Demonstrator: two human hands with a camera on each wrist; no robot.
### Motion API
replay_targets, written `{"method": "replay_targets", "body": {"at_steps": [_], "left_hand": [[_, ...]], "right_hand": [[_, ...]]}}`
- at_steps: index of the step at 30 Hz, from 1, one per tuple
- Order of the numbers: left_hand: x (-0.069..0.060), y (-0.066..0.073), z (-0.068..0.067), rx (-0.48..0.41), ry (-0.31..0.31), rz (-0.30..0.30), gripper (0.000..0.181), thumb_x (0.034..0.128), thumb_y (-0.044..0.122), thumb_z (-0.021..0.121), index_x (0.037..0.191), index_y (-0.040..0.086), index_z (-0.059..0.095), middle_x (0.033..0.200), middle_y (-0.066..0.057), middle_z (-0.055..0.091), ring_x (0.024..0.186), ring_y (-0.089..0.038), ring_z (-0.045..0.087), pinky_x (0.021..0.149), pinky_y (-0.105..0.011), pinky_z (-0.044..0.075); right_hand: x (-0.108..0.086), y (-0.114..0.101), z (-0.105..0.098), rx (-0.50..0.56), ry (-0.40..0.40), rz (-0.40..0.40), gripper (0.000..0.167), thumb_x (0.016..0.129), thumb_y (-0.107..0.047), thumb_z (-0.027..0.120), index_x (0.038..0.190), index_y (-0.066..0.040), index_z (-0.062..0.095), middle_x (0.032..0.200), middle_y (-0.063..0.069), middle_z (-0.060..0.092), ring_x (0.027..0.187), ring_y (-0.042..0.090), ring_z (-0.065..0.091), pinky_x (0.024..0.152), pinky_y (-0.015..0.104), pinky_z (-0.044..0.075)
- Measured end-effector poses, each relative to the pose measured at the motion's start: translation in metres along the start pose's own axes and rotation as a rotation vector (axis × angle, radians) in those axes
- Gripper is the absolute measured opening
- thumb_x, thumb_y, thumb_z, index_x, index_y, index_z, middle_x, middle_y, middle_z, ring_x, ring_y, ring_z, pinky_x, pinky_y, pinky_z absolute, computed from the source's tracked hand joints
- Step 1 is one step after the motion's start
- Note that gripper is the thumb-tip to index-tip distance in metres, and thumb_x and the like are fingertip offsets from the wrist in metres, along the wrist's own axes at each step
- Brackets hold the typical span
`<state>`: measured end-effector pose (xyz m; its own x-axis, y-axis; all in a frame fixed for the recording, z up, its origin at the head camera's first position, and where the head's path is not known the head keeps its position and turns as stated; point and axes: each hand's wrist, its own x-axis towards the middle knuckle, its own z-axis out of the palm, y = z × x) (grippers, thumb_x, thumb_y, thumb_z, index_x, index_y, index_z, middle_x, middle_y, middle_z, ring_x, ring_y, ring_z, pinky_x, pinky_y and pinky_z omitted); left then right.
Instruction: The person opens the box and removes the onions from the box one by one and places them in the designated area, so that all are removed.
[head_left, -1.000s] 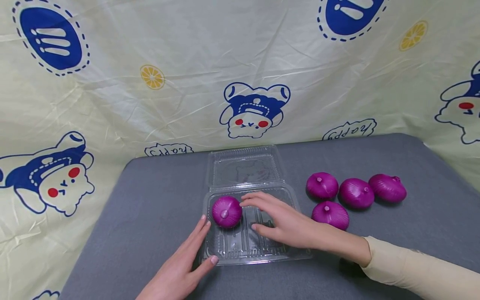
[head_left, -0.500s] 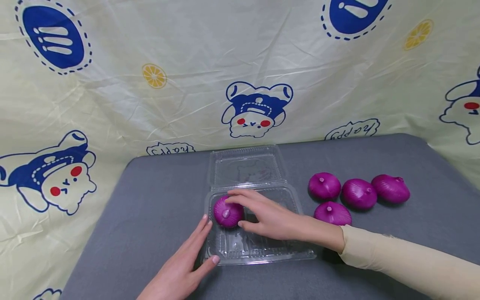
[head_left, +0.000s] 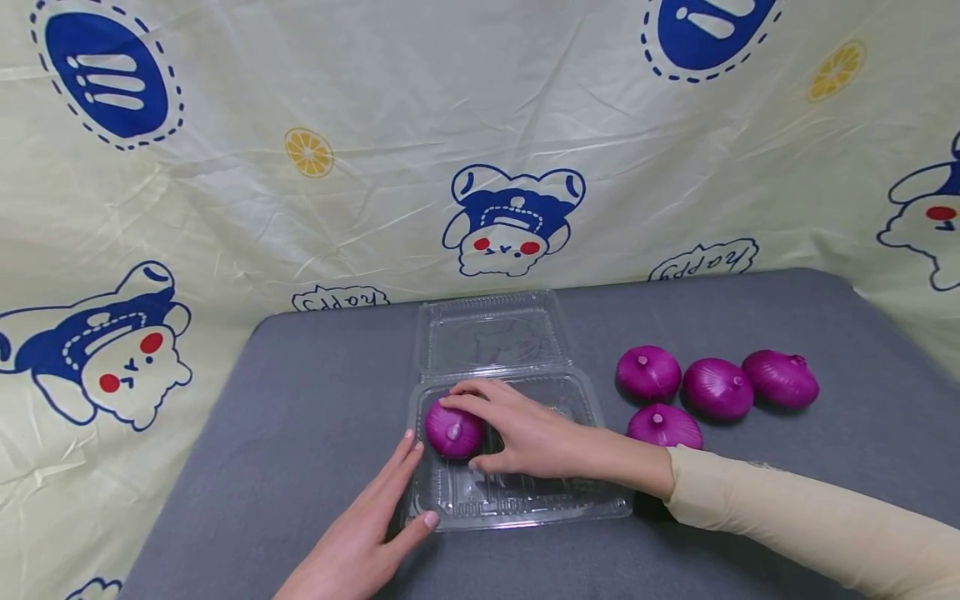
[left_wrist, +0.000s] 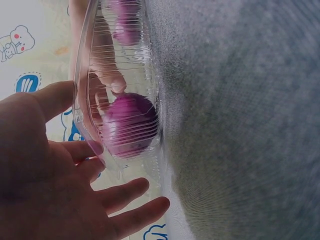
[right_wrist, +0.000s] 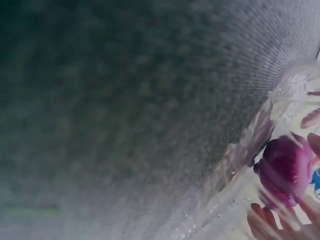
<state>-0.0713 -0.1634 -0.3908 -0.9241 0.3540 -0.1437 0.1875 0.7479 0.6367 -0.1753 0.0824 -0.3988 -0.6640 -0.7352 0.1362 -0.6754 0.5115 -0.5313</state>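
Observation:
A purple onion (head_left: 454, 431) sits in the left part of a clear plastic clamshell box (head_left: 525, 515), whose lid (head_left: 491, 329) lies folded back behind it. My right hand (head_left: 517, 429) grips this onion from the right, fingers over its top and far side, thumb at its near right side. At the box's left edge rests my left hand (head_left: 360, 525), fingers straight, fingertips by the rim and thumb at the front left corner. The left wrist view shows the onion (left_wrist: 130, 124) through the ribbed box wall. In the right wrist view, the onion (right_wrist: 285, 170) appears with fingers around it.
Several more purple onions (head_left: 717, 389) stand grouped on the grey cloth-covered table (head_left: 322, 392) to the right of the box. The nearest onion (head_left: 663, 427) is partly hidden by my right forearm. A printed pale curtain (head_left: 390, 125) hangs behind the table.
My right hand has moved left from over the box's middle and closed its fingers and thumb around the onion, which has shifted slightly toward me. The left hand has stayed in place.

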Motion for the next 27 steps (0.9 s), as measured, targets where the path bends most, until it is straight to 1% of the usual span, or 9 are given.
{"method": "replay_targets", "body": {"at_steps": [5, 7, 10, 14, 19, 24, 27], "left_hand": [[-0.0009, -0.0009, 0.0004, 0.008, 0.009, 0.02, 0.076, 0.0951, 0.055, 0.056, 0.158, 0.024, 0.025, 0.163, 0.012, 0.009, 0.146, -0.019, 0.021, 0.11, -0.054, 0.03], [-0.0006, -0.0008, 0.0001, 0.002, 0.003, 0.019, 0.077, 0.0947, 0.056, 0.056, 0.158, 0.024, 0.025, 0.163, 0.012, 0.009, 0.146, -0.02, 0.021, 0.11, -0.055, 0.029], [0.0, -0.0005, -0.0004, -0.005, -0.004, 0.006, 0.078, 0.0939, 0.058, 0.055, 0.157, 0.024, 0.025, 0.163, 0.011, 0.01, 0.146, -0.022, 0.022, 0.11, -0.056, 0.03], [0.0007, -0.0008, -0.0015, -0.017, -0.019, -0.003, 0.079, 0.0938, 0.058, 0.056, 0.158, 0.024, 0.025, 0.163, 0.01, 0.01, 0.146, -0.024, 0.021, 0.109, -0.057, 0.03], [0.0019, -0.0012, -0.0021, -0.041, -0.04, -0.005, 0.079, 0.0944, 0.057, 0.055, 0.158, 0.024, 0.023, 0.164, 0.007, 0.009, 0.147, -0.026, 0.02, 0.109, -0.059, 0.029], [0.0028, -0.0013, -0.0024, -0.041, -0.04, 0.0, 0.079, 0.0944, 0.058, 0.055, 0.158, 0.023, 0.023, 0.164, 0.007, 0.009, 0.147, -0.026, 0.02, 0.109, -0.059, 0.029], [0.003, -0.0011, -0.0029, -0.039, -0.039, -0.007, 0.079, 0.0937, 0.059, 0.055, 0.158, 0.024, 0.024, 0.164, 0.008, 0.01, 0.146, -0.026, 0.021, 0.109, -0.059, 0.029]], "right_hand": [[0.0022, -0.002, 0.0049, 0.04, -0.054, 0.014, 0.081, 0.081, -0.033, 0.082, 0.15, -0.029, 0.041, 0.141, -0.004, 0.041, 0.124, 0.012, 0.045, 0.096, 0.034, 0.049], [0.0027, -0.0027, 0.0064, 0.048, -0.076, 0.013, 0.082, 0.08, -0.033, 0.083, 0.15, -0.029, 0.041, 0.141, -0.004, 0.042, 0.123, 0.013, 0.047, 0.095, 0.034, 0.049], [0.0035, -0.0035, 0.0078, 0.045, -0.084, 0.008, 0.084, 0.077, -0.033, 0.085, 0.149, -0.029, 0.041, 0.14, -0.005, 0.043, 0.121, 0.012, 0.048, 0.094, 0.034, 0.049], [0.004, -0.0044, 0.0088, 0.023, -0.084, 0.005, 0.086, 0.075, -0.031, 0.086, 0.149, -0.028, 0.041, 0.138, -0.005, 0.045, 0.12, 0.012, 0.048, 0.095, 0.036, 0.049], [0.0036, -0.0044, 0.0092, 0.009, -0.066, 0.004, 0.084, 0.076, -0.026, 0.086, 0.147, -0.025, 0.042, 0.135, -0.005, 0.048, 0.119, 0.01, 0.05, 0.095, 0.035, 0.049], [0.0025, -0.0048, 0.0077, 0.023, -0.052, 0.011, 0.081, 0.075, -0.03, 0.086, 0.144, -0.024, 0.044, 0.132, -0.007, 0.051, 0.113, 0.009, 0.053, 0.091, 0.032, 0.051], [0.0024, -0.0059, 0.0054, 0.011, -0.038, 0.013, 0.08, 0.074, -0.034, 0.086, 0.142, -0.024, 0.046, 0.131, -0.007, 0.052, 0.111, 0.009, 0.054, 0.087, 0.032, 0.052]]}}
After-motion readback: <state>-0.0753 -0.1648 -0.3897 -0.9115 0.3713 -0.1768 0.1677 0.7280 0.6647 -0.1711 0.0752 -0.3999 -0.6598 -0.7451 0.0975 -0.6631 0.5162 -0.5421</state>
